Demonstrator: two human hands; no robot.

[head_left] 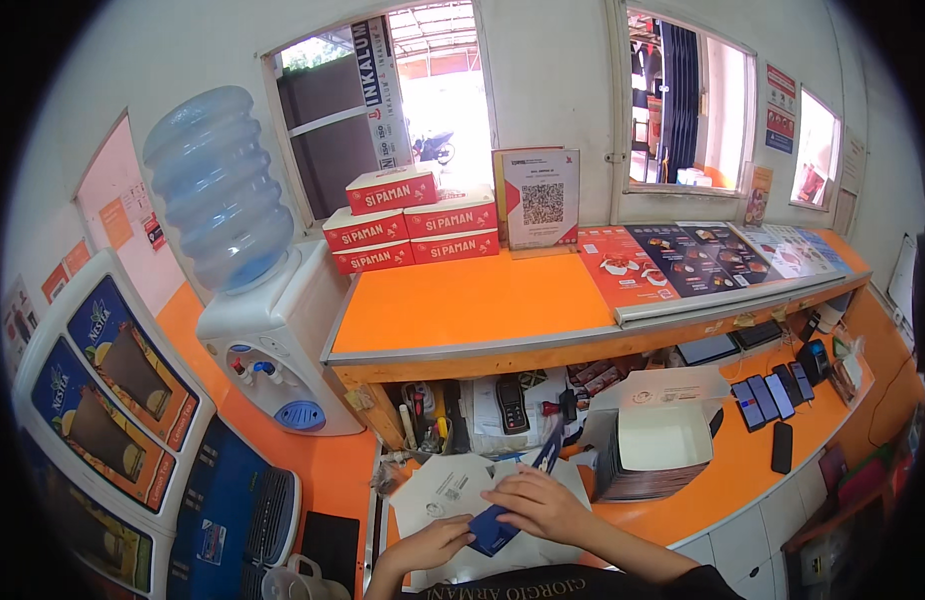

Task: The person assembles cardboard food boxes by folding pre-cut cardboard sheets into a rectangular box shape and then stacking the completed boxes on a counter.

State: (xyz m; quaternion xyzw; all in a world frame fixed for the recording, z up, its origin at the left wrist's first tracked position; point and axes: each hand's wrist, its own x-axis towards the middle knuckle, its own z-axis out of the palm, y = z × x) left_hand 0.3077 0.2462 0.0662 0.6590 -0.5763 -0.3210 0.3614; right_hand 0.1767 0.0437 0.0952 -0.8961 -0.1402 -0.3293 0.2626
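Observation:
Low in front of me my left hand [438,542] pinches the near left edge of a dark blue folded card piece [494,534]. My right hand [539,504] lies across its upper side with fingers closed on it. A narrow blue printed flap [551,450] stands up beyond the right fingers; whether it is part of the same piece I cannot tell. Under both hands spreads a flat white carton sheet [433,488] with small dark print. Just right of my hands stands a stack of nested open cartons [651,480], white inside, with a raised lid flap.
An orange counter [473,305] carries red and white boxes [413,225], a code stand [543,200] and menu sheets [703,260]. Below lie a card terminal [514,404] and several phones [766,397]. A water dispenser [273,340] and a drinks machine [113,400] stand left, near a clear jug [303,578].

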